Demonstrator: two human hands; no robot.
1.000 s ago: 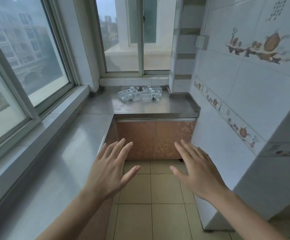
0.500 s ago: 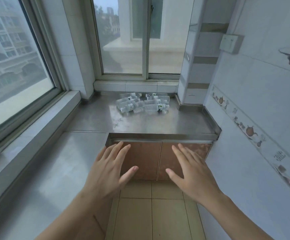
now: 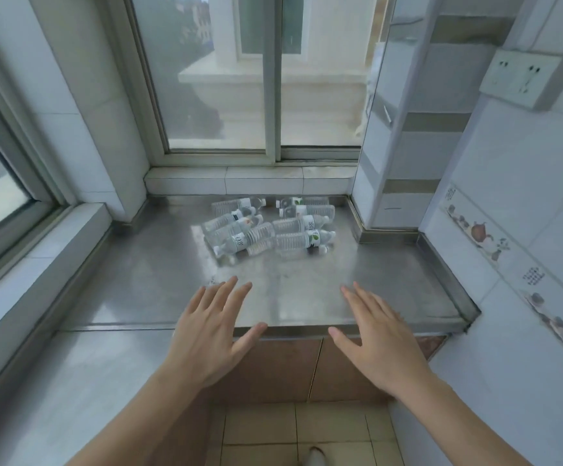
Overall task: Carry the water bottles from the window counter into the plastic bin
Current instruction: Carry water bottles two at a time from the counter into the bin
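**Both grips spread and empty short of the bottles**

Both grips are spread wide, palms down, holding nothing. The left hand (image 3: 211, 334) and right hand (image 3: 379, 341) hover side by side over the front edge of the steel desk (image 3: 145, 290), apart from each other. Farther back on the desk, near the sill of the window (image 3: 266, 95), the water bottles (image 3: 266, 228) lie on their sides in a loose cluster, several touching, well clear of the fingertips. Brown cabinet doors (image 3: 280, 368) sit below the desk, a wall socket (image 3: 525, 80) upper right.
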